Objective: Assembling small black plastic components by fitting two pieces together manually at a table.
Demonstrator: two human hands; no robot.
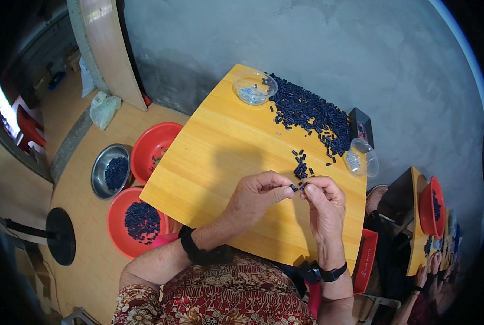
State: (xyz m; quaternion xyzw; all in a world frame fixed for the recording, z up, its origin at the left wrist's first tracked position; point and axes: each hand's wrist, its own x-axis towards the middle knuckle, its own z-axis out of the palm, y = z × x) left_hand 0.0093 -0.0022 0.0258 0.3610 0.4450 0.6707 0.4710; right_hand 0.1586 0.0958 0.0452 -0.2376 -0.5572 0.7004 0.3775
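Note:
Over the near part of the yellow wooden table (198, 157), my two hands meet almost fingertip to fingertip. My left hand (258, 197) pinches a small black cylindrical piece (293, 187) between thumb and forefinger. In my right hand (327, 208), thumb and forefinger close on another small dark piece (302, 187), mostly covered by the fingers. Just beyond them lies a loose cluster of black cylindrical pieces (300, 168). A far larger pile (307, 111) of the same pieces spreads along the table's back edge.
Clear plastic bowls with small shiny parts stand at the back left (254, 89) and right (361, 158), near a dark box (361, 127). Left on the floor are red basins (113, 227) and a steel bowl (96, 172). A red crate (365, 260) and a co-worker's hands (434, 262) are right.

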